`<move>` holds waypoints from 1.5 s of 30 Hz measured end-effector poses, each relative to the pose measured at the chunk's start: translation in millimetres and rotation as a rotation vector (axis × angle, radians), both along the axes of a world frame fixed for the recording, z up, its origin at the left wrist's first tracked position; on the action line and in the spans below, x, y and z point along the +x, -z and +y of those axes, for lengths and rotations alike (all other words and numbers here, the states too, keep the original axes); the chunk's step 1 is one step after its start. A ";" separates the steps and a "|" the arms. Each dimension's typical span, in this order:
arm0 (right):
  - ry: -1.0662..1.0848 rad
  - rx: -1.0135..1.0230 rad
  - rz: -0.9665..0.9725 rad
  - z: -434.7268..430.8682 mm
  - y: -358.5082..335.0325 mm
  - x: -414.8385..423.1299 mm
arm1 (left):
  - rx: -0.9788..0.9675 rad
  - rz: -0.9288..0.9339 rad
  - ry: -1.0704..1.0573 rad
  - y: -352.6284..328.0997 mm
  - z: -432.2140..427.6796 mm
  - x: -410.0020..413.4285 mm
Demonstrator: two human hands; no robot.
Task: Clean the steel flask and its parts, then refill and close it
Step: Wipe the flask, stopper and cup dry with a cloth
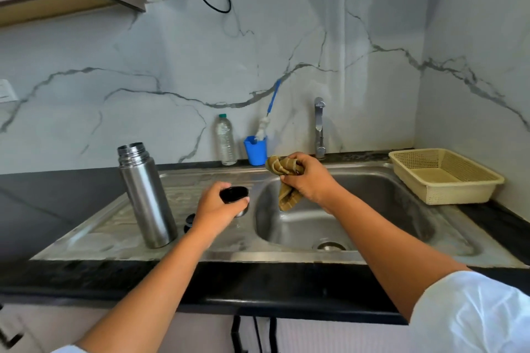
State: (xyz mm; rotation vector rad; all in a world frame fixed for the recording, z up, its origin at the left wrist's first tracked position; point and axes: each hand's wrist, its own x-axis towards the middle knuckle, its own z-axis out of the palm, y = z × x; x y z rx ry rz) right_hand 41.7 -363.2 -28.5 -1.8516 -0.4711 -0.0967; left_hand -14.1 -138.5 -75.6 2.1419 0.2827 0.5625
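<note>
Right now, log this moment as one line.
left hand: grips cup lid | right hand: grips cloth over sink | steel flask: open, upright on drainboard

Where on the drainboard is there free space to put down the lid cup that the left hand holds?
Bare drainboard lies behind the left hand with the lid cup, between the flask and the blue cup; also left of the flask, toward the black counter. Crowded between flask and hand, where the stopper lies.
</note>
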 end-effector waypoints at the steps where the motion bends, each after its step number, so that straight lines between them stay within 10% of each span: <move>1: -0.005 -0.034 -0.007 6.2 -0.2 -3.1 | 0.053 0.024 -0.015 1.9 7.2 -7.2; 27: -0.048 0.129 0.137 7.1 13.0 -5.6 | 0.568 0.237 -0.053 -0.3 -0.4 -30.3; 36: -0.176 0.226 0.233 -29.6 11.3 16.4 | -0.719 0.103 0.433 -31.9 -95.7 32.7; 45: 0.012 0.378 0.315 -73.7 37.1 45.8 | -0.951 0.085 0.357 -17.7 -142.7 84.4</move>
